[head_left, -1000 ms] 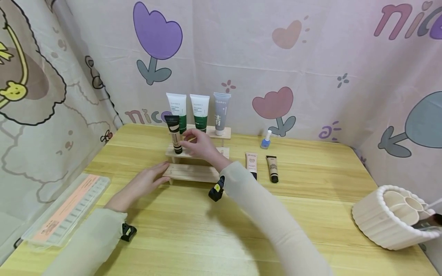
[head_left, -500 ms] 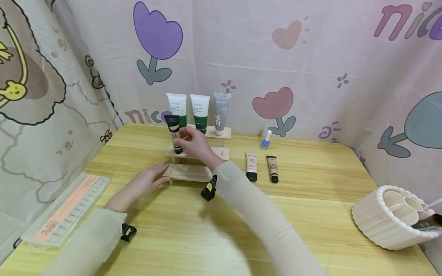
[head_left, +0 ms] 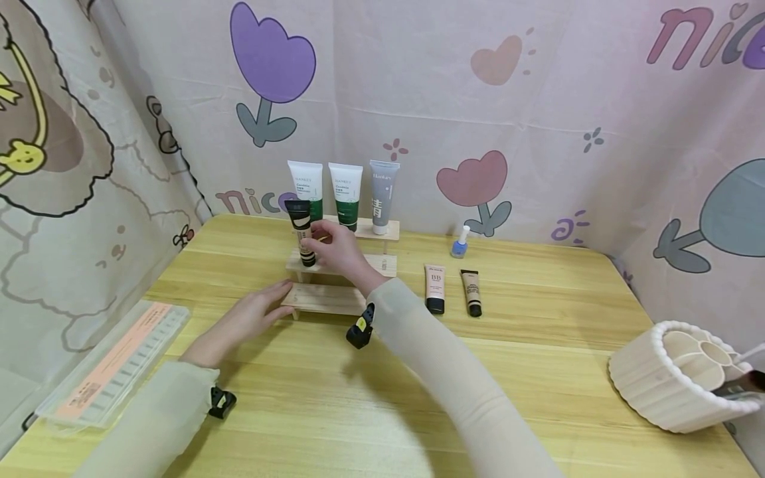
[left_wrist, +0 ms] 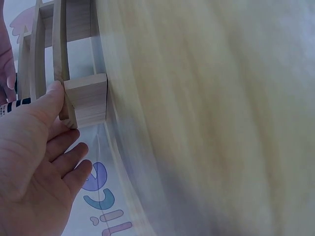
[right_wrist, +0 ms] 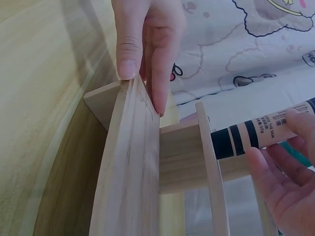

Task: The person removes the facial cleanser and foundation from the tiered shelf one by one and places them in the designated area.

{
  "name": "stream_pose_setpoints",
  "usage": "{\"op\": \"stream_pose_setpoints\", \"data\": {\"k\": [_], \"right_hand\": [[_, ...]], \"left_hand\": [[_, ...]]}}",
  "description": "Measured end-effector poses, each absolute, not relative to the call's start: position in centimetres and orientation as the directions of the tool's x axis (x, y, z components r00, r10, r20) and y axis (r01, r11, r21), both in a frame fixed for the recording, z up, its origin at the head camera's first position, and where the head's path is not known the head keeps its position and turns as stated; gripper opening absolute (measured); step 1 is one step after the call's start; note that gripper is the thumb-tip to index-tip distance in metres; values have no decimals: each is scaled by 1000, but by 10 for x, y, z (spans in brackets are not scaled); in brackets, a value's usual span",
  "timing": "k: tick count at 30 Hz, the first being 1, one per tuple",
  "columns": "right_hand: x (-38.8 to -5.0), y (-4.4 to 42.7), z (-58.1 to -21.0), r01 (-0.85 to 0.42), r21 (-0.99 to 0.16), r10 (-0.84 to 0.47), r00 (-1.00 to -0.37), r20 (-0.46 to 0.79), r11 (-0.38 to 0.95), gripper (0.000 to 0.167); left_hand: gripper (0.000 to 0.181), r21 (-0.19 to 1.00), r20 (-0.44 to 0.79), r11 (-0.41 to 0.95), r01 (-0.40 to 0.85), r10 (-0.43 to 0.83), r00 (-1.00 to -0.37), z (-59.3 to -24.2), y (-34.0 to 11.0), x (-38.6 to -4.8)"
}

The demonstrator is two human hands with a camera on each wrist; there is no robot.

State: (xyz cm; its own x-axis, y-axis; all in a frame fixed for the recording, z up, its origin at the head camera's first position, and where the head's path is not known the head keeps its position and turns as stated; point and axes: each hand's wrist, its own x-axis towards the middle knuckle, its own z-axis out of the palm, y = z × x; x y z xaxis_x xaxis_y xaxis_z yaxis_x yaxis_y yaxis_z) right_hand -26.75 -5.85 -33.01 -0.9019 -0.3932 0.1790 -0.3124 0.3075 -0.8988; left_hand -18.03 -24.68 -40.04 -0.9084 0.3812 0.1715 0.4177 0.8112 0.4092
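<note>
A three-tier wooden display stand [head_left: 325, 299] stands on the table. My left hand [head_left: 254, 318] pinches the left end of its lowest shelf, with the thumb [left_wrist: 51, 101] on the front edge and the fingers at the shelf's end. On the middle shelf, at its left end, a black-and-beige cosmetic tube [head_left: 305, 229] stands on its black cap. My right hand [head_left: 339, 249] holds that tube by its side between thumb and fingers, as the right wrist view also shows. Two white-and-green tubes [head_left: 345, 192] and a grey-blue tube [head_left: 383, 196] stand on the top shelf.
A pink BB cream tube [head_left: 435, 285] and a small beige tube [head_left: 472, 292] lie right of the stand. Behind them is a blue nail polish bottle [head_left: 459, 244]. A clear plastic case [head_left: 119, 365] lies at left, and a white ribbed holder [head_left: 651, 378] stands at right.
My right hand has shifted slightly left and its fingers have come onto the black-and-beige tube. During the last half second it has stayed almost still. The left hand has not moved.
</note>
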Motion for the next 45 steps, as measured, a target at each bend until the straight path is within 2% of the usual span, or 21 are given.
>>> {"op": "stream_pose_setpoints", "data": {"k": [8,16,22,28,33,36,45], "right_hand": [[-266,-50,-331,-348,-890,-391,-894,220,295,27],[-257,-14,-325,-314,-924,-379,-900,216,219,30],[-250,33,-316,-332,-925,-353,-901,253,185,33],[-245,89,-313,-340,-917,-300,-915,271,209,35],[-243,136,-318,-353,-895,-241,-925,292,271,26],[-243,163,-327,-324,-889,-196,-942,272,323,24],[-243,237,-356,-150,-920,-52,-989,141,362,37]], "left_hand": [[54,413,168,811,415,380,-909,-401,-247,-181],[55,420,162,811,407,374,-913,-400,-246,-180],[55,417,166,811,410,376,-912,-401,-246,-181],[55,414,168,813,409,374,-912,-402,-247,-181],[56,412,170,814,410,373,-912,-403,-248,-182],[56,408,167,816,408,373,-913,-403,-249,-182],[55,406,194,806,430,384,-903,-403,-248,-182]]}}
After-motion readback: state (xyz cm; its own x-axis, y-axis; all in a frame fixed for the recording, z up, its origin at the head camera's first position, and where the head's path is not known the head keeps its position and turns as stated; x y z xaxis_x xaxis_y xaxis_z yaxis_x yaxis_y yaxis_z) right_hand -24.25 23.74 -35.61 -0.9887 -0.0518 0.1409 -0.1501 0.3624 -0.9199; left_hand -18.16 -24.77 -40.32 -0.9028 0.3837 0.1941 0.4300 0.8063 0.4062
